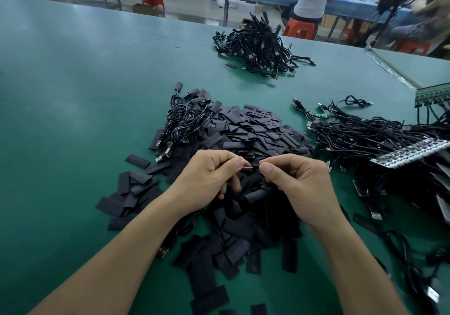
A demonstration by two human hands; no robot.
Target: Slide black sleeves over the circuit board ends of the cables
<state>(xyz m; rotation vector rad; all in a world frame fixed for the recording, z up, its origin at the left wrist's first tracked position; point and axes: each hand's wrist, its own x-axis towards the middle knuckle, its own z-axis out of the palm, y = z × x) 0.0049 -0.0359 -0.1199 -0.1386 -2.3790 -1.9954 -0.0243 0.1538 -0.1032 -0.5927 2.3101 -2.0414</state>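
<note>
Pinching grips meet above the near middle of the worktop [85,83]. The left hand [209,175] holds the circuit board end [246,167] of a cable between thumb and forefinger. Its tip shows as a thin brownish strip pointing right, and the cable itself is hidden under the hand. The right hand [297,178] pinches a black sleeve [256,164] just beside that tip; whether the sleeve's mouth has caught the board cannot be told. The board's long axis runs left to right, in line with the sleeve, so the coming slide is judged to run leftward along it. Both wrists bend inward, other fingers curled. Loose sleeves [253,129] lie heaped beneath, and bare cables [365,139] lie toward the right edge.
</note>
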